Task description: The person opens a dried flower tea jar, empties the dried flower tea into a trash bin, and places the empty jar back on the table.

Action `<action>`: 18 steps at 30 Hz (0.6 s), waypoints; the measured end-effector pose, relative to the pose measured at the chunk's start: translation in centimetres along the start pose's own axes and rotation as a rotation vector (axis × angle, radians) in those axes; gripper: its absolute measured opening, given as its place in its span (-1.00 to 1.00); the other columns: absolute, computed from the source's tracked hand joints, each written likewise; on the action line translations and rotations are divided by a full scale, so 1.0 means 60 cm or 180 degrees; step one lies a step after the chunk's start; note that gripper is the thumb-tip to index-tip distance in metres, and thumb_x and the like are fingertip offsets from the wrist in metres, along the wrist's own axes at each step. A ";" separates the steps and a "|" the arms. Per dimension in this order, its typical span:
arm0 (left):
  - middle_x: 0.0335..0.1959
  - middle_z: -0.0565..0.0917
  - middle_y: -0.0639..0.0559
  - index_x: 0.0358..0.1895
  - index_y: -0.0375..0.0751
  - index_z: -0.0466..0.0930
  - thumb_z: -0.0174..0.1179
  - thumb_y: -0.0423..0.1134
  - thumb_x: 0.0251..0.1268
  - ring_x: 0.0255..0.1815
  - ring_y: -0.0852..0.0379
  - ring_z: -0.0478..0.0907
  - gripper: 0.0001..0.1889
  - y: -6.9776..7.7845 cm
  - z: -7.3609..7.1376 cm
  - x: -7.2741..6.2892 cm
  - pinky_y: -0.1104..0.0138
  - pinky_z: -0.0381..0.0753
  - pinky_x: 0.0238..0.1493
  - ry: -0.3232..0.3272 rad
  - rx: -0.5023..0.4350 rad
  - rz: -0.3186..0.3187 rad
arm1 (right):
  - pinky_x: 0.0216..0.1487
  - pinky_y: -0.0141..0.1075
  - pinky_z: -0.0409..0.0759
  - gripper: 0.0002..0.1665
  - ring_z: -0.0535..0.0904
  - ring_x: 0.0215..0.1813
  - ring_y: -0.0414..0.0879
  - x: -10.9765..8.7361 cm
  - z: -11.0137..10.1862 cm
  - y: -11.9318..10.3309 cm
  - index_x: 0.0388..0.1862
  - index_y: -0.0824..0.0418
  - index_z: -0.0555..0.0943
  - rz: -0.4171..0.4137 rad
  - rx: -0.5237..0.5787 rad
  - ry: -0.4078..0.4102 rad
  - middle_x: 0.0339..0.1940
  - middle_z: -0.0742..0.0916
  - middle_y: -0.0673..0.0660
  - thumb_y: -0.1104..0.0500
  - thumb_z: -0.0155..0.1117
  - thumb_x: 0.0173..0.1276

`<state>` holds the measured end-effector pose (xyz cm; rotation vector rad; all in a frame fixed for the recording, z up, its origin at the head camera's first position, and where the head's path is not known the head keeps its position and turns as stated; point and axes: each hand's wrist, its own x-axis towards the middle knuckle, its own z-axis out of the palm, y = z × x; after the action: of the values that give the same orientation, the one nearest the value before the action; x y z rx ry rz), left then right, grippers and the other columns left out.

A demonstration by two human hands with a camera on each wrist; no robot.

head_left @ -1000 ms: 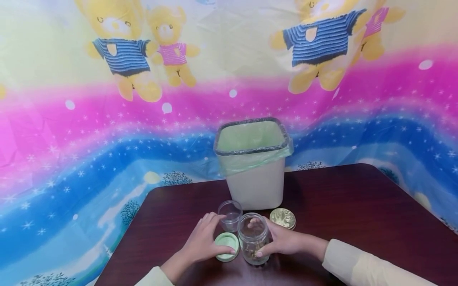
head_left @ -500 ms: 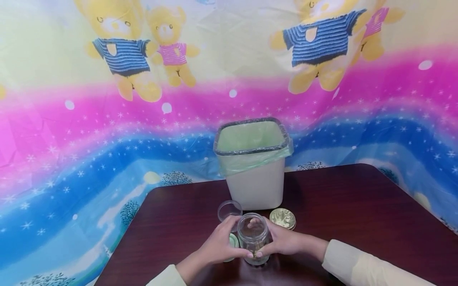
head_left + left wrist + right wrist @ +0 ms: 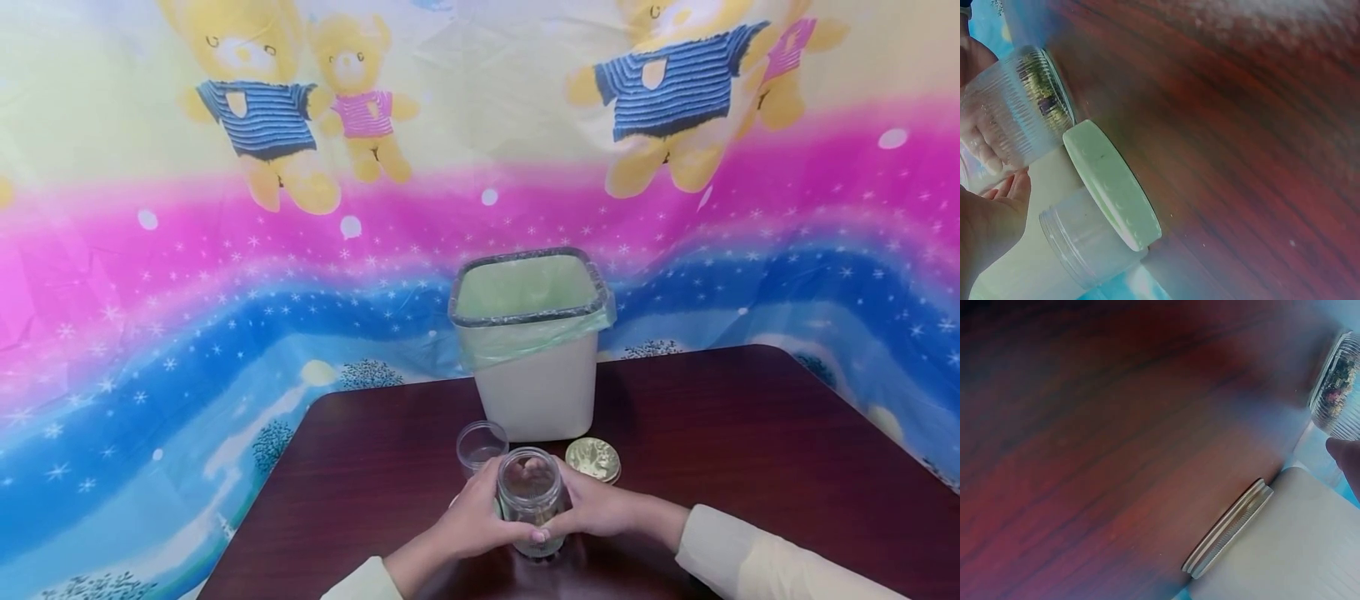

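Note:
A clear ribbed jar (image 3: 530, 479) without a lid stands in front of me, its mouth facing up. Dried, mixed-colour bits (image 3: 1044, 90) lie at its bottom. My left hand (image 3: 472, 517) grips its left side and my right hand (image 3: 596, 504) its right side, thumbs meeting at the front. Beside the jar a pale green lid (image 3: 1113, 184) lies on the table, mostly hidden behind my left hand in the head view. Just past that hand is a small clear tub (image 3: 482, 444), open at the top. A gold-coloured lid (image 3: 592, 459) lies beyond my right hand.
A whitish waste bin (image 3: 536, 383) with a pale green liner stands behind the jar on the dark red-brown table (image 3: 712, 433). Behind the table hangs a colourful cloth (image 3: 390, 250) printed with bears.
My left hand has moved right, from over the green lid onto the jar, and now grips it. The right hand has kept its hold, and the jar stands in the same place.

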<state>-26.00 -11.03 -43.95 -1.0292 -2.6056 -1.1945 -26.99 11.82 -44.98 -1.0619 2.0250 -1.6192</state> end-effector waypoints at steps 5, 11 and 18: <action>0.20 0.50 0.06 0.36 -0.02 0.31 0.48 0.24 -0.14 0.20 0.09 0.42 -0.06 0.005 0.004 0.000 0.12 0.44 0.16 0.0031 -0.0002 -0.0143 | 0.28 -0.35 0.27 -0.01 0.33 0.33 0.14 -0.001 0.002 -0.001 0.45 0.34 0.06 0.0010 -0.0109 0.0081 0.31 0.43 0.27 0.16 0.43 0.22; 0.19 0.50 0.06 0.37 -0.07 0.31 0.44 0.27 -0.09 0.21 0.05 0.42 -0.06 0.012 0.006 0.001 0.08 0.45 0.14 0.0035 0.0125 -0.0288 | 0.29 -0.31 0.29 -0.04 0.33 0.33 0.16 -0.001 0.006 -0.004 0.45 0.32 0.05 -0.0089 -0.0078 0.0105 0.32 0.42 0.29 0.20 0.41 0.24; 0.17 0.51 0.05 0.36 -0.09 0.31 0.42 0.25 -0.04 0.19 0.06 0.44 -0.10 0.014 0.007 0.001 0.11 0.48 0.11 0.0028 0.0174 -0.0312 | 0.28 -0.30 0.32 -0.06 0.37 0.29 0.19 -0.001 0.008 -0.008 0.40 0.36 0.09 -0.0171 -0.0194 0.0181 0.27 0.45 0.32 0.20 0.44 0.21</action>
<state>-25.48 -10.31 -43.67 -0.8940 -2.6941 -1.1376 -26.47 11.52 -44.67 -1.1125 2.1120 -1.6412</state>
